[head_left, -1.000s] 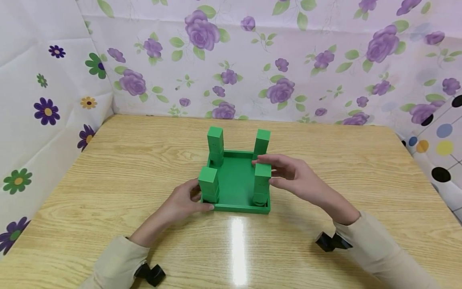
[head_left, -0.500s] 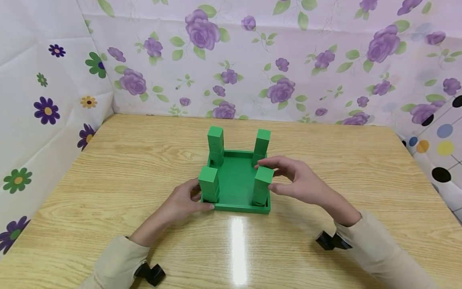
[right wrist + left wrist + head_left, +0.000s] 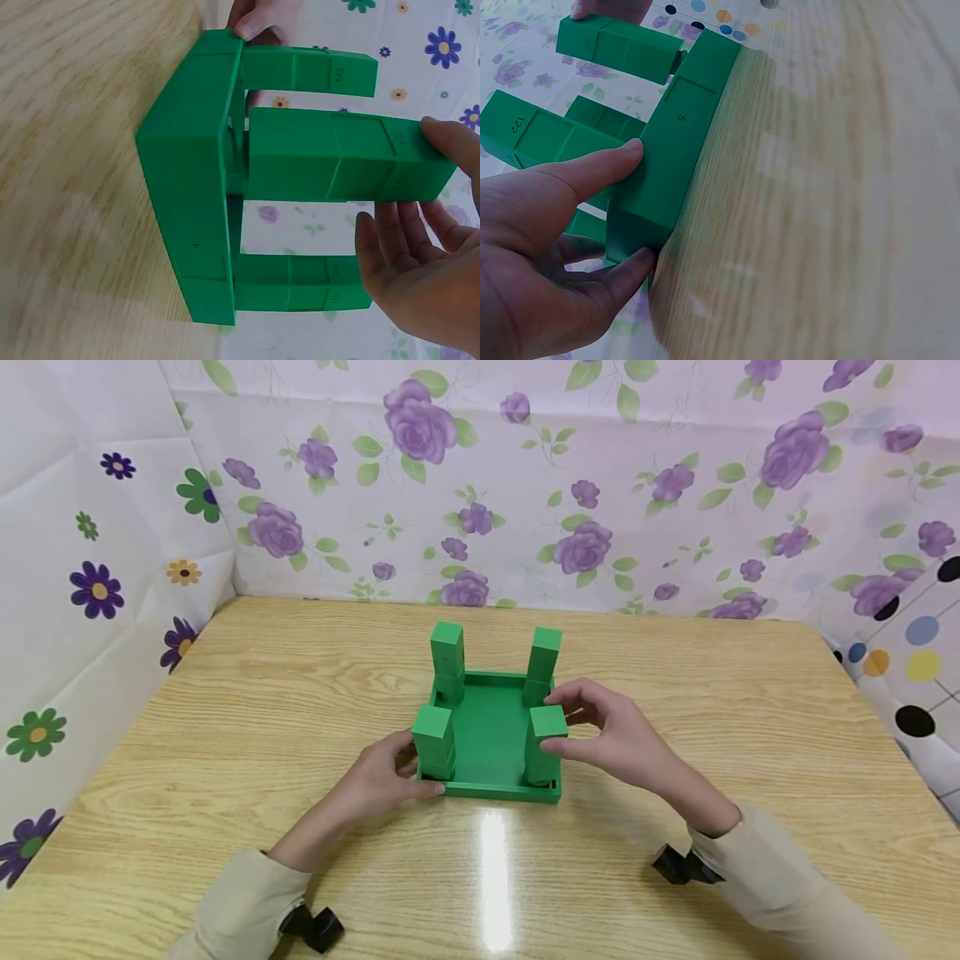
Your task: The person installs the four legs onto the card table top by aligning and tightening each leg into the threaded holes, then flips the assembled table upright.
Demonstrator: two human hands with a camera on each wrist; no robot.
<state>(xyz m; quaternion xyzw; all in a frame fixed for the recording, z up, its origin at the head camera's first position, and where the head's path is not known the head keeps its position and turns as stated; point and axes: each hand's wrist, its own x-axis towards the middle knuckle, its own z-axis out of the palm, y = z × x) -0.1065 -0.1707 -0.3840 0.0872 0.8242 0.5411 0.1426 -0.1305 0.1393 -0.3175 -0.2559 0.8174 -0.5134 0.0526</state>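
Observation:
A shallow square green tray [image 3: 495, 792] lies on the table with a tall green block post at each corner. My left hand [image 3: 384, 779] grips its near left corner, the thumb over the top of the front wall [image 3: 664, 142] and fingertips low on the side. My right hand [image 3: 618, 735] pinches the upper end of the near right post [image 3: 549, 723], with the thumb on one face and fingers on another. In the right wrist view, a narrow dark gap shows at that post's lower end, beside the tray's rim. The near left post [image 3: 433, 739] stands beside my left fingers.
The far left post [image 3: 448, 652] and far right post [image 3: 543, 653] stand upright at the tray's back corners. Wooden tabletop [image 3: 300, 677] surrounds the tray. A flowered cloth [image 3: 480, 485] hangs behind the table, with patterned sheets on both sides.
The near right post has turned slightly and its top sits a little lower. My right thumb has moved left onto the post's front. My left hand and the tray stay still.

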